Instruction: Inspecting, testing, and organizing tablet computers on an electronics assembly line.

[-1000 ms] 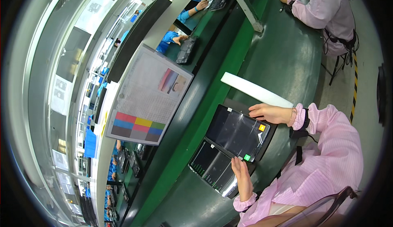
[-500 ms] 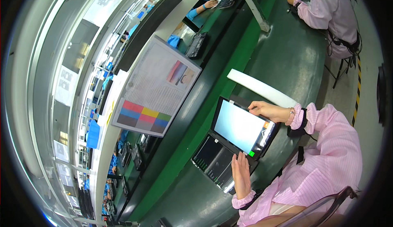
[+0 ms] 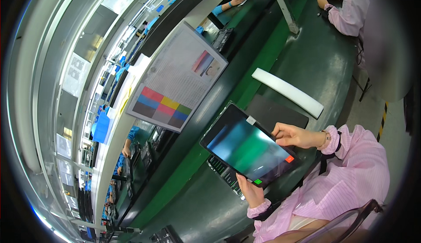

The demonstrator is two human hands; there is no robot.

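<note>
A black-framed tablet (image 3: 250, 151) is tilted up above the green bench, its lit screen showing a blurred green and blue picture with small orange and green squares near one end. My left hand (image 3: 251, 192) grips its lower edge, thumb along the frame. My right hand (image 3: 293, 136) has curled fingers closed at the opposite edge, near the screen. Beneath the tablet lies a second, dark-screened tablet (image 3: 226, 173), mostly covered by the first. A black flat pad (image 3: 278, 112) rests on the bench just beyond my right hand.
A long white foam bar (image 3: 289, 93) lies beyond the pad. To the left, a clear-covered sheet with coloured squares (image 3: 180, 81) hangs from a white frame. Another person in a pink sleeve (image 3: 344, 17) sits at the bench's far right. Keyboard-like black items (image 3: 223, 39) line the neighbouring bench.
The lit tablet has come up off the bench and shifted left, covering more of the dark one. Its screen has gone from pale blue to green and dark. My left hand now holds its edge.
</note>
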